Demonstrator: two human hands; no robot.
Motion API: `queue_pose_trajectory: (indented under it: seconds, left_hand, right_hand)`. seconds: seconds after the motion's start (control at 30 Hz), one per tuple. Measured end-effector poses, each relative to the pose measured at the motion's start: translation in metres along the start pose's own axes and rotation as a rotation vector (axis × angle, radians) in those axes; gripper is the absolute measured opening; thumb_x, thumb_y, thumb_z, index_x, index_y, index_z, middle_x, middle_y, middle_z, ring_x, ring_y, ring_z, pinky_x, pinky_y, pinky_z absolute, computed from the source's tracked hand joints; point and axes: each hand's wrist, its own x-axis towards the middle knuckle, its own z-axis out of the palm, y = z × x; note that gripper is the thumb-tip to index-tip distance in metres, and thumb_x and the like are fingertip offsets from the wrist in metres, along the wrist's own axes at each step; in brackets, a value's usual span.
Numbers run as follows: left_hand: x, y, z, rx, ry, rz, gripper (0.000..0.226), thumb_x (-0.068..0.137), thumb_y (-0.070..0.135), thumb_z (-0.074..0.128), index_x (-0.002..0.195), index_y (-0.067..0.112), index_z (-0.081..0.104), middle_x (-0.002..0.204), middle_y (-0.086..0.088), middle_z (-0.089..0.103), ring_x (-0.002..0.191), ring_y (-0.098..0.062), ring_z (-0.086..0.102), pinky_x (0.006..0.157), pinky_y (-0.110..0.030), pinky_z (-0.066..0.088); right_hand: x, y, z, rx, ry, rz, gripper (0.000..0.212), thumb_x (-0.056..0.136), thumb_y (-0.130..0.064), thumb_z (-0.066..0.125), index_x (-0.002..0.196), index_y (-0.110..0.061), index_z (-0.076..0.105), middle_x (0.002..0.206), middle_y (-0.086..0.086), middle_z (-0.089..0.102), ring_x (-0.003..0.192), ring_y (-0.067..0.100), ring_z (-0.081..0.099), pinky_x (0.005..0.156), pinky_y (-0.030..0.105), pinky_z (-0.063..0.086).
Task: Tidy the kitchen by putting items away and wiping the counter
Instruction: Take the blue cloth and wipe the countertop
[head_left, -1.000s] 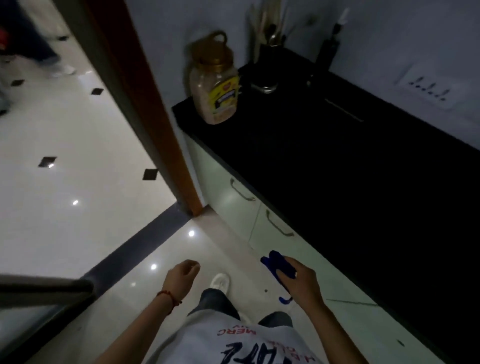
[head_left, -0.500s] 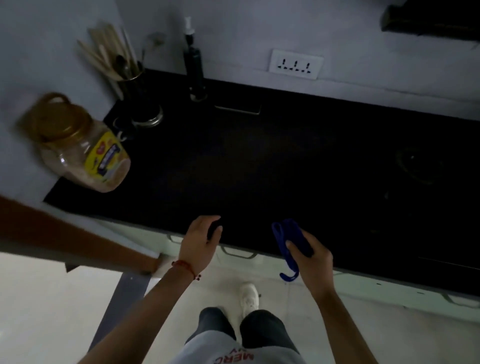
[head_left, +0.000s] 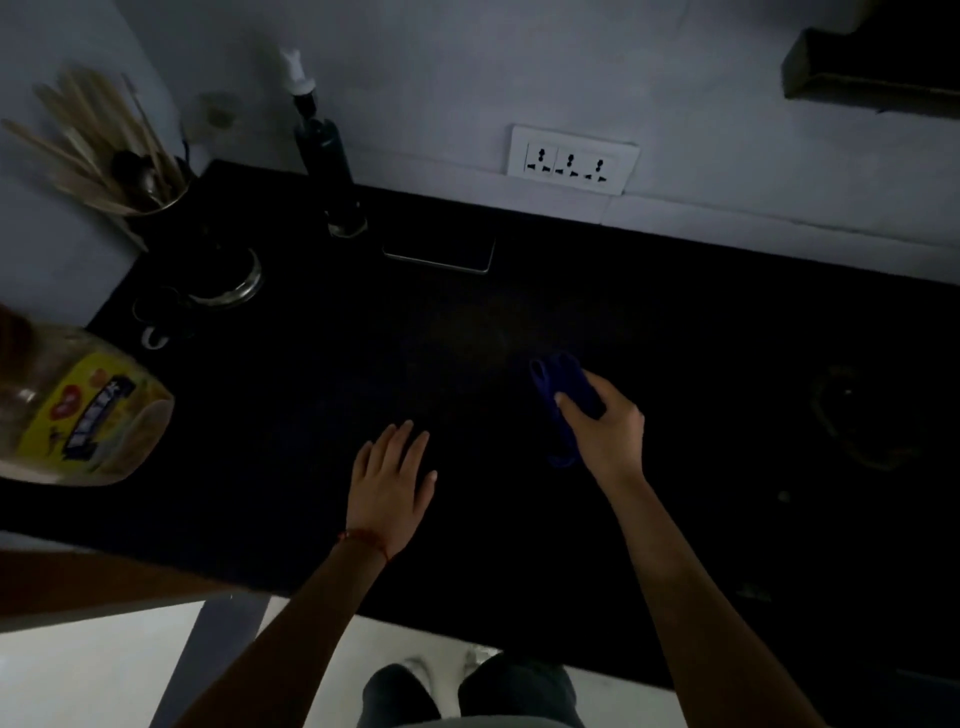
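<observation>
You are at the wiping step. Your right hand (head_left: 605, 434) is over the middle of the dark tabletop (head_left: 675, 364), its fingers (head_left: 563, 402) curled round a bunched blue cloth (head_left: 563, 387), with a loose tail of cloth hanging below the grip. Whether the cloth already touches the surface cannot be told in this dim light. Your left hand (head_left: 390, 483) lies flat just left of it, fingers spread and straight, holding nothing; it looks pressed or hovering low on the tabletop, well apart from the cloth.

Judging from this, the next move calls for laying the cloth flat and sweeping it across the bare stretch in front of you. The left hand would need to lift out of the way or brace near the front edge. The back left corner is crowded, so wiping there would call for going round the things or shifting them first.

Counted: one cloth; one jar (head_left: 78, 410) with a yellow label at the left end; one utensil holder (head_left: 156, 218) full of wooden spoons; one tall dark pump bottle (head_left: 324, 161) by the wall; one flat rectangular item (head_left: 439, 257) beside it, perhaps a phone; one wall socket plate (head_left: 571, 160) with three outlets. A faint ring-shaped thing at far right is too dark to name.
</observation>
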Motion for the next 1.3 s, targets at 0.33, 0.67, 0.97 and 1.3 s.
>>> queue_pose_trajectory:
  seconds: [0.33,0.67,0.97,1.3]
  left_hand:
    - [0.005,-0.005,0.012,-0.001,0.047,-0.037,0.058,0.093,0.048,0.009,0.130,0.020,0.044,0.139,-0.005,0.050,0.131,-0.017,0.032,0.110,-0.037,0.024]
    - [0.006,-0.004,0.011,-0.007,0.056,-0.035,0.056,0.093,0.048,0.011,0.129,0.020,0.045,0.137,-0.005,0.051,0.130,-0.017,0.032,0.108,-0.036,0.021]
    - [0.005,-0.005,0.011,0.007,0.078,-0.019,0.057,0.093,0.048,0.009,0.128,0.020,0.045,0.137,-0.006,0.052,0.130,-0.017,0.032,0.108,-0.035,0.020]
    - [0.002,0.001,-0.004,-0.186,0.088,-0.009,0.051,0.079,0.042,0.035,0.118,0.017,0.058,0.130,-0.008,0.057,0.124,-0.026,0.049,0.098,-0.050,0.046]
  right_hand:
    - [0.144,-0.026,0.034,-0.167,-0.013,-0.358,0.041,0.089,-0.020,0.057,0.128,-0.012,0.052,0.124,0.011,0.061,0.109,0.023,0.058,0.097,0.031,0.047]
    - [0.185,-0.008,0.069,-0.629,-0.149,-0.486,0.045,0.091,-0.016,0.050,0.136,-0.008,0.042,0.148,0.012,0.035,0.136,0.030,0.030,0.109,0.041,0.035]
    - [0.159,-0.015,0.049,-0.631,-0.258,-0.407,0.053,0.093,-0.026,0.047,0.142,-0.013,0.030,0.154,0.009,0.021,0.143,0.026,0.017,0.118,0.038,0.019]
    - [0.036,-0.046,-0.012,-0.221,-0.051,-0.268,0.036,0.089,-0.021,0.056,0.124,-0.013,0.056,0.132,0.004,0.055,0.118,0.012,0.051,0.097,0.017,0.033]
